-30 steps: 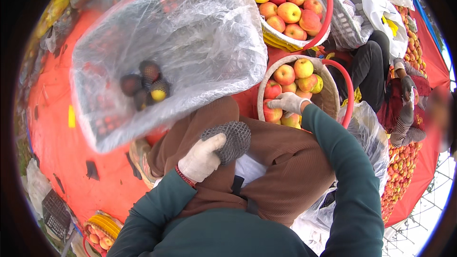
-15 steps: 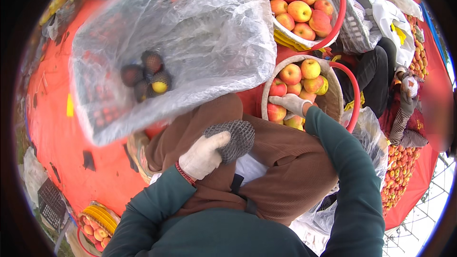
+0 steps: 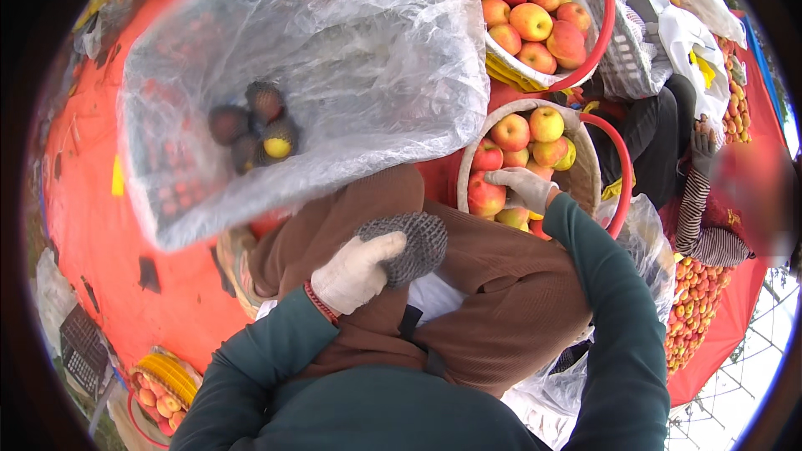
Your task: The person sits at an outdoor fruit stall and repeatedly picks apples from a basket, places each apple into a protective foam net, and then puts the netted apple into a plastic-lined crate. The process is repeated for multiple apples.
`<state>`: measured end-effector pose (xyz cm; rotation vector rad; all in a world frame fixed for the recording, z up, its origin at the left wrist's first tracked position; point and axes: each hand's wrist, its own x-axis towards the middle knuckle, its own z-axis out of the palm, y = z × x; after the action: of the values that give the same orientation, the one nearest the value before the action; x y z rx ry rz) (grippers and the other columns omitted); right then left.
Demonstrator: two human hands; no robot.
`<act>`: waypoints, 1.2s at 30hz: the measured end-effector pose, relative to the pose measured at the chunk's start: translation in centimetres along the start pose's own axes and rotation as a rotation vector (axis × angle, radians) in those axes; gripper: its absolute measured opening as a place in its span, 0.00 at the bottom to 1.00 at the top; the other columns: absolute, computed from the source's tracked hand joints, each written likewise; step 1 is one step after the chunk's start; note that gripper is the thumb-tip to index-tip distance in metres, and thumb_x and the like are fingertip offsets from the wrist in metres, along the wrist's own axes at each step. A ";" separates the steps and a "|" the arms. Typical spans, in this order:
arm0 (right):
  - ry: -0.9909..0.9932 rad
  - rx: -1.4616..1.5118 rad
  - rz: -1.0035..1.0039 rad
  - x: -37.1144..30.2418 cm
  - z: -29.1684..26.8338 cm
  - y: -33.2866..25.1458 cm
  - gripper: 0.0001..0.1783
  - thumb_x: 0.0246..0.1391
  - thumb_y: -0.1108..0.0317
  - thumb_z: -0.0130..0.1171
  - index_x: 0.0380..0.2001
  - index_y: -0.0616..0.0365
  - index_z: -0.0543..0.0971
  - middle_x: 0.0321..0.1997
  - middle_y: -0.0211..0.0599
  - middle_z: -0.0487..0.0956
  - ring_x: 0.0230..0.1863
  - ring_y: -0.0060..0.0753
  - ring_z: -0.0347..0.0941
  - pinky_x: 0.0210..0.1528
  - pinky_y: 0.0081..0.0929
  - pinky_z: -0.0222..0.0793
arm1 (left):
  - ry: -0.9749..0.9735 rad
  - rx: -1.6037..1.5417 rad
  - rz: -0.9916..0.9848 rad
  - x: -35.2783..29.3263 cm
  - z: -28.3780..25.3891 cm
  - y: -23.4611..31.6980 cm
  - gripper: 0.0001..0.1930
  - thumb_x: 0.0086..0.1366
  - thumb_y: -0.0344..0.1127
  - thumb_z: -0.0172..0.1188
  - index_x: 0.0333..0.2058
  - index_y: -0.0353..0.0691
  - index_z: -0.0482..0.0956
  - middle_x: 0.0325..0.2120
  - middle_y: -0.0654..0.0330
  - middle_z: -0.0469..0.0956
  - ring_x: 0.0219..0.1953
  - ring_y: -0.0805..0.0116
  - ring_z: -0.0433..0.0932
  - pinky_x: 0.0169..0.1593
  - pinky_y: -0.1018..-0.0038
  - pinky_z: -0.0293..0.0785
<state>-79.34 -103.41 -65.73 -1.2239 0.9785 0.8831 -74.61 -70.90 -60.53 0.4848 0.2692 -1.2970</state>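
Note:
My left hand (image 3: 352, 274), in a white glove, is closed around a bunch of black foam net sleeves (image 3: 409, 249) above my lap. In the near basket (image 3: 591, 174), lined with pale cloth, my gloved right hand (image 3: 526, 187) has its fingers curled over a red-yellow apple (image 3: 484, 194) at the left side. Its thumb is hidden. More apples (image 3: 511, 132) lie around that hand. To the left stands a crate lined with clear plastic (image 3: 359, 58); a few apples in black net sleeves (image 3: 266, 102) sit inside it.
A second basket of apples (image 3: 531, 22) with a red handle stands beyond the near one. Another apple basket (image 3: 157, 405) is at lower left. On the right, a co-worker in a striped sleeve (image 3: 695, 209) sits by heaped apples (image 3: 696, 305). Red sheeting (image 3: 92, 225) covers the ground.
My right hand has shifted slightly right, its fingers now over the apple at the basket's left side. My left hand keeps its hold on the sleeves. The co-worker's hand has moved up.

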 end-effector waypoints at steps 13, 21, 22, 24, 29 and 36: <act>-0.031 -0.026 -0.150 -1.8 0.0 -1.9 0.24 0.55 0.59 0.52 0.50 0.64 0.70 0.50 0.41 0.72 0.52 0.36 0.68 0.49 0.38 0.70 | 0.056 0.042 0.015 0.0 0.2 0.0 0.20 0.62 0.33 0.49 0.51 0.29 0.68 0.47 0.52 0.73 0.49 0.61 0.72 0.56 0.67 0.65; -0.336 0.212 -0.850 -13.5 6.6 -5.7 0.36 0.51 0.58 0.56 0.58 0.68 0.59 0.57 0.44 0.66 0.57 0.36 0.64 0.60 0.33 0.59 | 0.076 0.923 0.376 -1.9 4.1 0.2 0.25 0.57 0.33 0.55 0.54 0.33 0.65 0.48 0.58 0.72 0.50 0.67 0.70 0.55 0.70 0.64; -0.350 0.246 -0.875 -14.2 7.9 -5.0 0.38 0.49 0.58 0.58 0.59 0.68 0.58 0.58 0.44 0.65 0.58 0.36 0.64 0.60 0.31 0.58 | 0.017 0.972 0.502 -1.7 3.9 -0.2 0.28 0.56 0.31 0.56 0.56 0.34 0.63 0.50 0.58 0.70 0.51 0.67 0.69 0.55 0.70 0.64; -0.272 0.299 -0.869 -16.2 11.3 -3.2 0.40 0.46 0.60 0.61 0.59 0.68 0.58 0.59 0.43 0.64 0.58 0.32 0.63 0.60 0.29 0.57 | -0.003 0.916 0.683 -2.5 6.8 0.0 0.27 0.51 0.30 0.60 0.51 0.35 0.66 0.45 0.56 0.72 0.47 0.66 0.71 0.51 0.70 0.67; -0.054 0.236 -1.011 -17.8 15.5 2.6 0.40 0.45 0.69 0.59 0.60 0.70 0.56 0.63 0.42 0.60 0.61 0.31 0.57 0.61 0.27 0.55 | -0.045 1.005 0.723 -5.4 9.2 -1.0 0.26 0.47 0.30 0.64 0.47 0.38 0.68 0.42 0.56 0.72 0.45 0.64 0.72 0.49 0.69 0.69; 0.103 0.259 -1.101 -20.4 18.2 6.4 0.41 0.39 0.77 0.59 0.59 0.71 0.56 0.62 0.43 0.60 0.61 0.32 0.57 0.62 0.28 0.53 | -0.067 1.134 0.764 -7.6 9.8 -3.9 0.26 0.47 0.32 0.64 0.46 0.39 0.68 0.41 0.55 0.72 0.44 0.61 0.73 0.48 0.68 0.69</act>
<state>-90.04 -85.00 -47.42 -1.3313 0.3447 -0.1700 -81.08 -69.94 -49.30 1.3357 -0.7130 -0.5931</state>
